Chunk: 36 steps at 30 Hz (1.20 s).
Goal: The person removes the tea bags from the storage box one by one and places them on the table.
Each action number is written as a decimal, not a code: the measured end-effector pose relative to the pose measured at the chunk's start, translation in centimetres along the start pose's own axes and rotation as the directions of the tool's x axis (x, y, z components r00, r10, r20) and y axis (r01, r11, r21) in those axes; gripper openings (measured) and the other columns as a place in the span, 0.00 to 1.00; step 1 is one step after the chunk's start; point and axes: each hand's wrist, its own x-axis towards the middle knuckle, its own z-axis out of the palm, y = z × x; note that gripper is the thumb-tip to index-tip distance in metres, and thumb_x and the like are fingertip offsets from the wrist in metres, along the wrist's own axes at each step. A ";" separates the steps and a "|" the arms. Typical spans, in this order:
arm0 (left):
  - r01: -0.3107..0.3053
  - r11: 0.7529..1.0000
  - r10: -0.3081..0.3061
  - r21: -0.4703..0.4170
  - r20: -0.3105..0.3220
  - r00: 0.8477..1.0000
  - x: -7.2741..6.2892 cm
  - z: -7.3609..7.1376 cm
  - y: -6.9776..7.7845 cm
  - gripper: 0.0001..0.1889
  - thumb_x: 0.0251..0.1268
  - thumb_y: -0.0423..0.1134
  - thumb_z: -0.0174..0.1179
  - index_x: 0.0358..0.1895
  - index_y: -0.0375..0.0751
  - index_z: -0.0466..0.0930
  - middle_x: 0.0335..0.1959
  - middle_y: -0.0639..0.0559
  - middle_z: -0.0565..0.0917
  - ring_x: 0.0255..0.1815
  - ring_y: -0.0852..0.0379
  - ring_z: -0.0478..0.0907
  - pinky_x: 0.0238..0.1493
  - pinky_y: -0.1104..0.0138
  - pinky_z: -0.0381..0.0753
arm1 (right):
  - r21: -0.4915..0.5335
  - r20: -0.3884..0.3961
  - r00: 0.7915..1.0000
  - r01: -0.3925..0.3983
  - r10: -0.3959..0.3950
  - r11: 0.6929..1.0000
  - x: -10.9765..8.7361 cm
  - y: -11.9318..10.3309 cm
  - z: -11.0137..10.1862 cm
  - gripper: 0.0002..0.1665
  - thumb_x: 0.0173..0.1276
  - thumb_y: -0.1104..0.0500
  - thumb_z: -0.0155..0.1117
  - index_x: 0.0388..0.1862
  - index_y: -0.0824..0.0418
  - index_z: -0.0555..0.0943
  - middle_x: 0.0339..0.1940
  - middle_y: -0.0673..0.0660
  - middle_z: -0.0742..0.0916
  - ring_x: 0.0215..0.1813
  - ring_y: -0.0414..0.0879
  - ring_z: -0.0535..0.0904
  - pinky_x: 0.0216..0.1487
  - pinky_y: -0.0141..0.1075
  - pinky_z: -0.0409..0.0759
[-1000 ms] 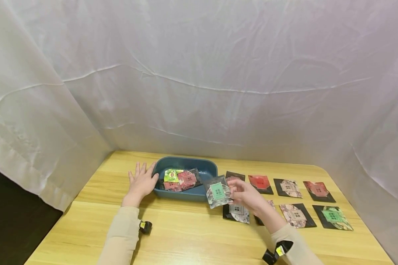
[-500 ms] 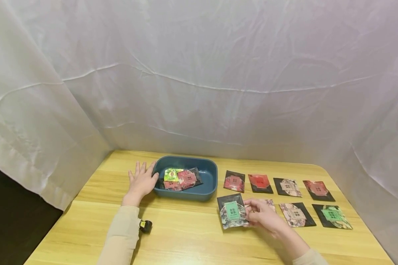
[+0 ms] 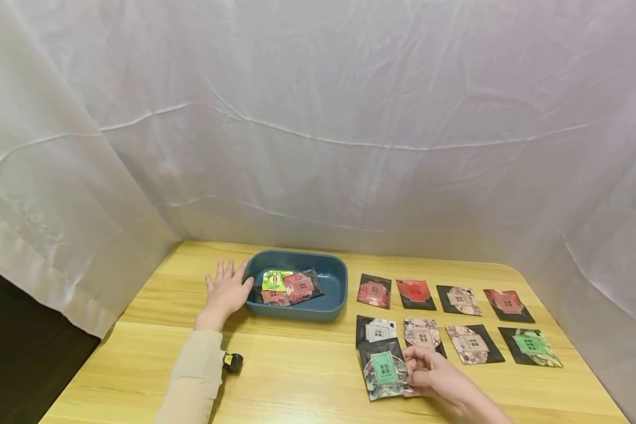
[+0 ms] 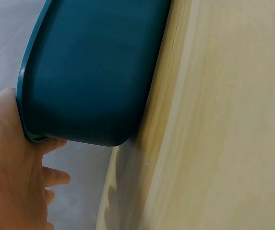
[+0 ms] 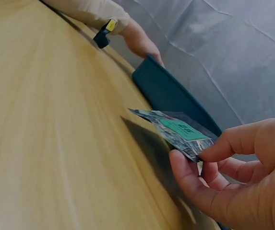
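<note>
My right hand (image 3: 434, 377) pinches the right edge of a black sachet with a green label (image 3: 384, 369). In the right wrist view, thumb and fingers grip this sachet (image 5: 183, 130) by one corner, tilted over the table with its shadow below. It overlaps the lower part of a black-and-white sachet (image 3: 377, 331) in the head view. At the left end of a dark blue bin (image 3: 297, 313), my left hand (image 3: 228, 294) rests with fingers spread, touching the rim. The left wrist view shows that hand (image 4: 12, 167) against the bin's corner (image 4: 94, 86). Inside lie a yellow-green sachet (image 3: 274, 281) and red-labelled sachets (image 3: 301, 286).
Right of the bin, several sachets lie in two rows on the wooden table (image 3: 297, 377). The back row has a red one (image 3: 416, 293); the front row ends with a green-labelled one (image 3: 531, 347). A grey curtain (image 3: 318, 147) stands behind and at both sides.
My right hand has carried the green-labelled sachet from beside the bin's right end toward the table's front and slightly right, uncovering sachets behind it. The left hand and bin stay put.
</note>
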 end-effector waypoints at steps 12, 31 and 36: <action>0.000 1.000 0.000 -0.006 -0.003 1.000 0.1 0.0 -0.1 0.32 0.77 0.51 0.38 0.79 0.53 0.46 0.79 0.33 0.41 0.79 0.34 0.24 0.70 0.31 0.22 | -0.211 0.004 1.000 -0.009 0.010 0.977 -1.0 0.2 -0.6 0.27 0.57 0.73 0.54 0.58 0.72 0.66 0.34 0.53 0.77 0.35 0.44 0.76 0.39 0.39 0.86; 0.000 1.000 0.000 0.000 -0.012 1.000 0.1 0.2 -0.2 0.32 0.76 0.52 0.38 0.79 0.52 0.46 0.79 0.33 0.42 0.79 0.34 0.25 0.71 0.31 0.24 | -0.279 0.101 0.991 -0.058 0.089 0.958 -1.1 -1.0 -0.2 0.20 0.68 0.66 0.60 0.56 0.72 0.69 0.32 0.59 0.84 0.32 0.50 0.85 0.33 0.37 0.86; 0.002 1.000 -0.002 0.000 -0.008 1.000 0.1 0.2 -0.1 0.32 0.76 0.52 0.38 0.79 0.53 0.46 0.79 0.33 0.42 0.79 0.34 0.24 0.71 0.31 0.23 | -0.337 0.063 0.997 -0.024 0.048 0.941 -0.9 -1.5 -0.2 0.19 0.67 0.66 0.61 0.54 0.73 0.70 0.32 0.58 0.83 0.33 0.51 0.85 0.33 0.39 0.87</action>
